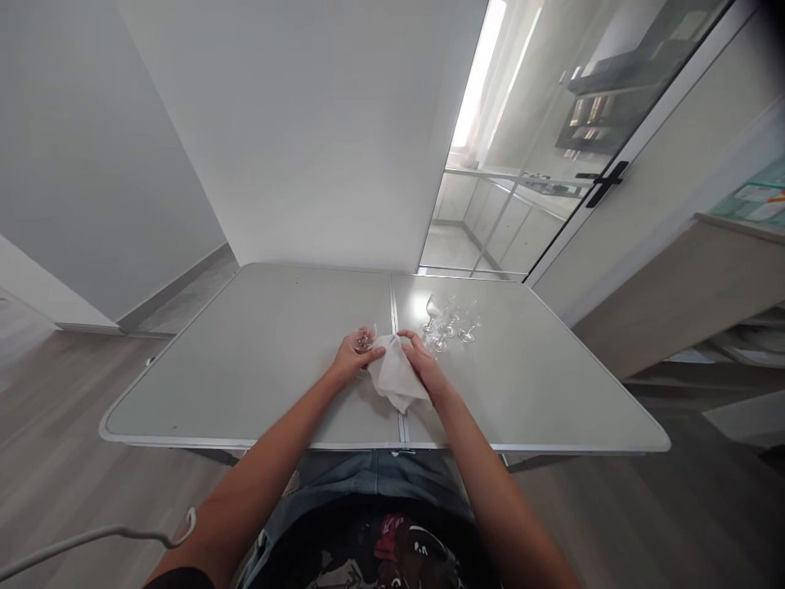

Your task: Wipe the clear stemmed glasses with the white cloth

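My left hand (pixel 356 353) is closed around a small clear stemmed glass (pixel 364 338), whose outline is partly hidden by the fingers. A white cloth (pixel 397 378) hangs between my two hands above the table, touching the fingers of both. Its upper edge is gripped by my right hand (pixel 422 360), fingers curled over it. Just beyond that hand, to the right, several clear stemmed glasses (pixel 441 342) stand close together on the table.
The pale folding table (pixel 270 352) has a metal seam down its middle and a metal rim. Behind it is a white wall (pixel 319 164). A glass door with a black handle (pixel 607 184) stands at the back right, beside a wooden shelf (pixel 693 303). A white cable (pixel 123 532) shows at lower left.
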Motion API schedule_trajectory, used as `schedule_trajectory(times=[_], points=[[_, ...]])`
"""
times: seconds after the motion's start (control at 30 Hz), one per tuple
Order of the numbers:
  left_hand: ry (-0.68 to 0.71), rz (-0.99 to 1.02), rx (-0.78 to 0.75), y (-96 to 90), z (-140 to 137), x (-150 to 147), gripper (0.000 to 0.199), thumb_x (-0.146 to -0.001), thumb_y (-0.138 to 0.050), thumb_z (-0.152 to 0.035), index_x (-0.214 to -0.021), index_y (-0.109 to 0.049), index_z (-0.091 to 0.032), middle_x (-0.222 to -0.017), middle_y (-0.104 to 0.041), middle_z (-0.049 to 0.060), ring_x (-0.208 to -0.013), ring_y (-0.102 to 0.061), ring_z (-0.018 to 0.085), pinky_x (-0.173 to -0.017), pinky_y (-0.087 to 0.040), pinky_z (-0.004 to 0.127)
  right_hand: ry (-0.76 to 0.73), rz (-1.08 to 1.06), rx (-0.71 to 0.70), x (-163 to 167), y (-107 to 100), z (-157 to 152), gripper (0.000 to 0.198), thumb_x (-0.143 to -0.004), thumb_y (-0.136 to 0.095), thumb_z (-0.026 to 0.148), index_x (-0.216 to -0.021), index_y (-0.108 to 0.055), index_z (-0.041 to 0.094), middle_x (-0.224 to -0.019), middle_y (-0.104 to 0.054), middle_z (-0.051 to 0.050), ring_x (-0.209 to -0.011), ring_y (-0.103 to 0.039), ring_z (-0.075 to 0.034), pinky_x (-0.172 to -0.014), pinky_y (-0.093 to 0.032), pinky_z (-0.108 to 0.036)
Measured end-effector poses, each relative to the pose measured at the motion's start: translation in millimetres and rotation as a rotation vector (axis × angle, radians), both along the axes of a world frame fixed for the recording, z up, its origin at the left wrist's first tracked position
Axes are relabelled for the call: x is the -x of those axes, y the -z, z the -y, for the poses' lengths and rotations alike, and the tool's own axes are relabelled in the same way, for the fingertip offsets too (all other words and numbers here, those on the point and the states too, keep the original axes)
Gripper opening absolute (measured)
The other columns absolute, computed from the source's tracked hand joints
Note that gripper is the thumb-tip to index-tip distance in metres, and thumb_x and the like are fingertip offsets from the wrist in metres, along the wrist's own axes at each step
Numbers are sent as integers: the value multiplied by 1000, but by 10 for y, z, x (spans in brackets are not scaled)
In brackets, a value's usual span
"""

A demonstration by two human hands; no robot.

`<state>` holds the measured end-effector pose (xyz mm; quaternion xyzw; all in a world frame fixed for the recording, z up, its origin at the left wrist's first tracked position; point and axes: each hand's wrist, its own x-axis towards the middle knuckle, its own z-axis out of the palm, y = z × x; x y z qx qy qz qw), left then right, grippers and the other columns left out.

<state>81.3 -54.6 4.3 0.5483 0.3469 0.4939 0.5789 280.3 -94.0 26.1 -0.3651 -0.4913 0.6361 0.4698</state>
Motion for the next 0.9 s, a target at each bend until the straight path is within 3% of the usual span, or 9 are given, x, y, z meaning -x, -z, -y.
schedule_trajectory(times=[0.07,0.13,0.2,0.3,0.43,0.53,0.63,0.77,0.9], points=[[-82,38,-15,-9,0,5,46,-70,-85,-44,-81,-48,-19,-68,-44,-7,-55,-41,6,-50,-32,19,73,182,-242,24,53,73,92,-69,-82,48,-147,-36,33,-136,-55,-10,-103,-65,-23,-84,-57,-38],[-112,83,-12,-25,5,8,44,-71,-85,-43,-82,-50,-19,-69,-46,-6,-59,-45,8,-55,-36,20,73,444,-488,44,104,140,108,-59,-89,34,-152,-34,35,-156,-35,-11,-127,-54,-29,-103,-50,-45],[-94,106,10,-44,15,12,44,-70,-84,-44,-83,-50,-19,-70,-48,-5,-61,-47,8,-56,-38,21,51,654,-619,53,148,175,98,-66,-82,22,-153,-39,36,-162,-26,-9,-137,-45,-31,-113,-42,-49],[-76,107,42,-68,22,28,44,-72,-83,-45,-83,-49,-20,-66,-43,-6,-54,-40,7,-49,-32,20,41,661,-647,26,190,149,77,-82,-57,12,-153,-42,35,-158,-38,-7,-138,-47,-27,-118,-37,-49],[-96,113,56,-72,8,59,44,-72,-82,-47,-83,-48,-21,-64,-39,-7,-48,-33,6,-43,-27,20,-80,413,-533,-70,198,105,63,-88,-58,23,-150,-48,30,-148,-53,-6,-140,-47,-25,-121,-33,-46],[-106,118,65,-72,-6,74,44,-71,-82,-46,-83,-47,-21,-66,-40,-7,-49,-36,6,-43,-26,20,-194,322,-358,-132,221,144,41,-86,-69,38,-124,-69,26,-119,-70,-6,-118,-61,-25,-109,-46,-43],[-118,130,60,-84,-8,91,42,-71,-82,-43,-82,-48,-21,-67,-40,-6,-51,-36,7,-43,-25,20,-44,248,-173,-174,260,183,33,-84,-68,55,-94,-74,23,-86,-71,-3,-92,-66,-24,-89,-56,-41],[-131,104,15,-102,-4,110,40,-71,-80,-42,-81,-48,-21,-67,-39,-5,-53,-37,7,-46,-26,20,220,10,26,-225,195,150,41,-83,-64,62,-102,-71,26,-93,-73,-5,-96,-67,-27,-78,-58,-41],[-115,41,-22,-80,-21,110,43,-70,-81,-44,-79,-46,-20,-73,-45,-4,-56,-40,8,-48,-28,20,221,-160,124,-236,23,105,42,-84,-60,58,-107,-70,25,-106,-75,-6,-101,-70,-28,-76,-58,-40]])
